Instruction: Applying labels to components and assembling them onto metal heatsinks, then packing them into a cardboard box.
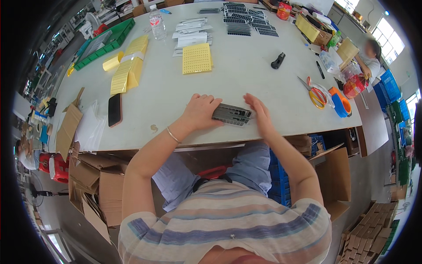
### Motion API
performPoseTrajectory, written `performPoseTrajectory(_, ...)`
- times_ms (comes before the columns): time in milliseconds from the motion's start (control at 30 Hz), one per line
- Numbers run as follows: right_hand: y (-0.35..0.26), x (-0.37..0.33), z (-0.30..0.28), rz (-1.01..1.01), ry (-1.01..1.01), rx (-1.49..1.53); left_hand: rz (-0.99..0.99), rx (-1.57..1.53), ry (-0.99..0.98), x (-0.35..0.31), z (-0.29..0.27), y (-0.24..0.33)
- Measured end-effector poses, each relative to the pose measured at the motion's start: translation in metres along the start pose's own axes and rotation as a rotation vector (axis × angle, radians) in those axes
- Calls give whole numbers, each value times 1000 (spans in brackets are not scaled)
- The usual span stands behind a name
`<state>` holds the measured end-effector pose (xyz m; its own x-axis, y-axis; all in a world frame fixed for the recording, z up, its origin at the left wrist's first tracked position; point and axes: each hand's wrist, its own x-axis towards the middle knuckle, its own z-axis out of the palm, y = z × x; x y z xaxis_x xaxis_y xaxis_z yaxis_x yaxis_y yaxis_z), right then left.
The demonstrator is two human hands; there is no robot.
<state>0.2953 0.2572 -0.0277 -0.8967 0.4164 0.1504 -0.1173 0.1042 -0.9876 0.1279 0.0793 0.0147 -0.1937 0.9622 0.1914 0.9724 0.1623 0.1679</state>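
Near the table's front edge, a stack of thin grey and black flat pieces (231,115) is between my hands. My left hand (203,112) is closed round the stack's left end, fingers on the far side and thumb along the near side. My right hand (261,115) is held upright at the right end, its fingers stretched out and its palm turned to the stack. Whether that palm touches the pieces is hard to tell. Beyond them lies a yellow sheet of small labels (197,58), partly over a pile of white slips (192,33).
Many dark flat pieces (246,20) lie at the far side. A black cutter (278,60), scissors (316,94) and an orange-and-blue tape roll (342,103) are on the right. A phone (115,110), folded yellow label sheets (127,72), a water bottle (157,24) and a green tray (105,44) are left.
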Motion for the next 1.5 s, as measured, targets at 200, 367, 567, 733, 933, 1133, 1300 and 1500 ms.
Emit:
performPoseTrajectory(200,3,6,66,-84,400,120,24,75,7,0,-10,-1)
performPoseTrajectory(367,2,13,80,-66,376,167,-46,-41,187,-28,-12,-25)
performPoseTrajectory(567,4,14,82,-95,380,145,-302,-552,240,-54,16,-44)
performPoseTrajectory(733,5,15,84,-126,418,49,-225,-657,232,-39,30,-23)
performPoseTrajectory(933,3,11,82,-84,403,176,-182,-659,237,-36,32,-31)
performPoseTrajectory(1133,-3,0,77,-47,265,101,-128,-622,178,-38,20,-37)
performPoseTrajectory(1300,-10,-7,76,172,129,146,43,-451,253,-41,10,-41)
performPoseTrajectory(1500,-11,-2,77,261,-7,-34,147,16,337,-55,5,-21)
